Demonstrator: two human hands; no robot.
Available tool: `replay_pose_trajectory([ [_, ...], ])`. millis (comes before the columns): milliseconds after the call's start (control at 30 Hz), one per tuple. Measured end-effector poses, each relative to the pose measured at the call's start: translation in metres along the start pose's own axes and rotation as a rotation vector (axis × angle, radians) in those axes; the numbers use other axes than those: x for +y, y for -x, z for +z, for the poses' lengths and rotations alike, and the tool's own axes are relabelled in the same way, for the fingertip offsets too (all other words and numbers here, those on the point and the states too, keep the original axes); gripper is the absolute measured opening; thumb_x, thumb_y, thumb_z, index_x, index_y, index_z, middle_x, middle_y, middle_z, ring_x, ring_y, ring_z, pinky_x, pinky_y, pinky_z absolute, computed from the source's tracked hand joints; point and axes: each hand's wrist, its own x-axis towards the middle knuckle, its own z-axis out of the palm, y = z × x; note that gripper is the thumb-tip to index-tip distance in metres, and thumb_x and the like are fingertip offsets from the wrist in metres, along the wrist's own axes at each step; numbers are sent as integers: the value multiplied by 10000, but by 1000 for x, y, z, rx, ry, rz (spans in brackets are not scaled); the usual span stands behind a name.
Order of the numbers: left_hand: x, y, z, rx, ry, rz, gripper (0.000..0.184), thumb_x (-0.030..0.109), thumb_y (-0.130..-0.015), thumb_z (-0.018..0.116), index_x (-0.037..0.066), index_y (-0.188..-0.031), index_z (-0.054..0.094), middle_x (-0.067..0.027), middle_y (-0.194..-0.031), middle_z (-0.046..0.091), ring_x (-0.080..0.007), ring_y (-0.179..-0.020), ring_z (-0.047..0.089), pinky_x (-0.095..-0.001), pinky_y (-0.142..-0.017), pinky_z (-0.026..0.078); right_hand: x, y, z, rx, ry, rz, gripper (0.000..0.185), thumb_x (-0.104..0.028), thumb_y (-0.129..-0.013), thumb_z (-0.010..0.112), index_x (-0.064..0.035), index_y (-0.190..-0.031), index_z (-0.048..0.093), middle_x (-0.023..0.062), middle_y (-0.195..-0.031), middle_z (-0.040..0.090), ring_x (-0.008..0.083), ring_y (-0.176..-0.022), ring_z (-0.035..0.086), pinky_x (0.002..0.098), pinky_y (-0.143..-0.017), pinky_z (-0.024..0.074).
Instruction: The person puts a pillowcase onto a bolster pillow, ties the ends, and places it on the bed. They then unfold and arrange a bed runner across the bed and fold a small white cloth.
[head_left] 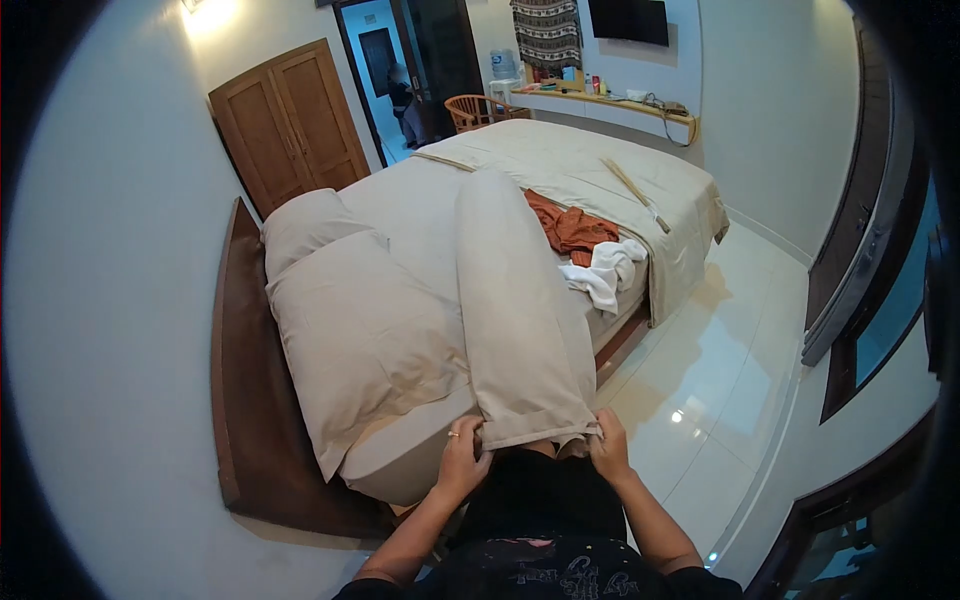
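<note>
A long beige bolster lies lengthwise away from me over the mattress, its near end against my body. At the left corner of that end's hemmed opening, my left hand is closed on the bolster's cover. My right hand grips the opposite corner, fingers curled on the fabric. Between the hands the hem is stretched fairly straight. Left of the bolster rest two beige pillows, a near pillow and a far pillow, close to the dark wooden headboard.
Orange cloth and white cloth lie right of the bolster. A stick broom rests on the folded blanket. Shiny tiled floor runs along the right. Beyond stand a wardrobe, a chair and a person in the doorway.
</note>
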Motion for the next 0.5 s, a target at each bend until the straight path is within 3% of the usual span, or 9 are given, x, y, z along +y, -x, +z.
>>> replay_pose_trajectory([
  [67,21,-8,1,261,-98,175,479,33,-713,636,19,-1156,454,-149,-1105,507,-363,-948,519,-400,-829,429,9,15,-13,-15,-38,150,154,33,-747,465,25,-890,523,200,-808,480,402,-768,487,370,-673,413],
  [133,43,-13,2,232,-67,248,465,41,-711,642,15,-1142,469,-143,-1110,515,-339,-1001,503,-402,-860,412,-6,19,-25,-16,-76,170,147,18,-767,475,30,-907,517,201,-798,500,390,-744,501,357,-661,414],
  [200,59,-18,9,204,-39,318,451,50,-709,648,11,-1127,483,-137,-1115,524,-315,-1055,488,-404,-890,396,-13,26,-28,51,-69,119,97,-73,-833,501,12,-824,547,114,-596,479,168,-518,480,290,-512,381],
  [233,66,-22,15,100,17,416,439,50,-711,645,21,-1121,494,-133,-1126,526,-300,-1081,477,-399,-900,389,-20,28,-34,52,-67,120,97,-73,-833,501,12,-824,547,114,-596,479,168,-518,480,290,-512,381],
  [300,83,-28,30,-6,74,513,426,51,-712,643,32,-1115,504,-128,-1137,528,-285,-1107,467,-395,-910,381,-39,27,-48,-210,-79,249,169,-120,-851,533,16,-754,508,168,-597,480,268,-500,448,334,-505,371],
  [367,100,-34,48,-135,83,661,381,66,-721,640,60,-1086,533,-93,-1145,536,-257,-1117,470,-414,-934,356,-50,26,-60,-241,-80,232,231,-147,-861,539,11,-702,484,154,-558,444,239,-473,397,331,-477,344],
  [500,117,-43,64,-53,-9,794,298,166,-767,634,108,-1050,560,-39,-1082,544,-211,-1102,487,-493,-998,261,-70,20,-84,-214,-79,159,342,-170,-870,546,4,-607,410,134,-510,366,205,-458,294,329,-438,291],
])
